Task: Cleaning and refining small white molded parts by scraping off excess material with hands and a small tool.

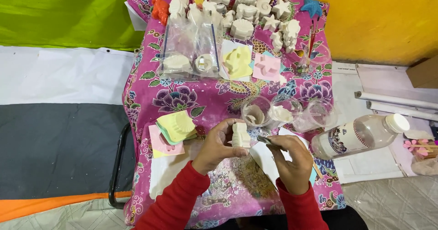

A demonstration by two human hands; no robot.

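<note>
White plaster figurine [240, 134], near the table's [146, 88] front edge, sits pinched in the left hand [218, 144]; the right hand [289, 159] clenches a thin metal scraping tool [264, 139] against it. Too hard a push could chip it (plaster looks brittle), or knock the clear cups [255, 111] just behind.

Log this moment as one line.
left hand: holds white plaster figure | right hand: holds thin metal tool against it | table

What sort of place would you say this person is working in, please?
Probably a small craft stall or home workshop for plaster casting. White plaster figures stand in rows on a floral cloth, coloured moulds lie nearby, and the left hand holds a fresh cast.
</note>
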